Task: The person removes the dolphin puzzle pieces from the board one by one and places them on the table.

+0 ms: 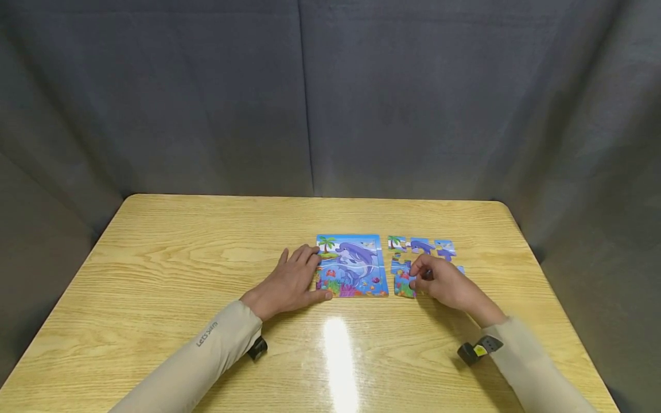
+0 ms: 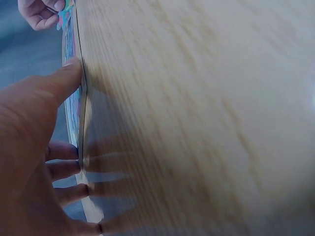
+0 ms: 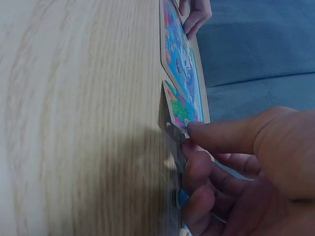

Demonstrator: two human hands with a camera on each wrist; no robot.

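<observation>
A square puzzle board (image 1: 383, 269) printed with dolphins, a palm tree and coral lies on the table in the head view. My left hand (image 1: 291, 284) rests at its left side, fingers spread, with the thumb at the near-left corner. To the right of the board, my right hand (image 1: 446, 280) pinches a coral-printed jigsaw piece (image 3: 179, 105) between thumb and index finger. That piece is tilted, with a shadow under it in the right wrist view. The right hand partly hides other pieces beneath it.
Several loose jigsaw pieces lie right of the board, among them a palm-tree piece (image 1: 395, 243), a dolphin piece (image 1: 421, 246) and a sky piece (image 1: 445, 248). The wooden table (image 1: 206, 241) extends around them, with a grey curtain (image 1: 217, 103) behind its far edge.
</observation>
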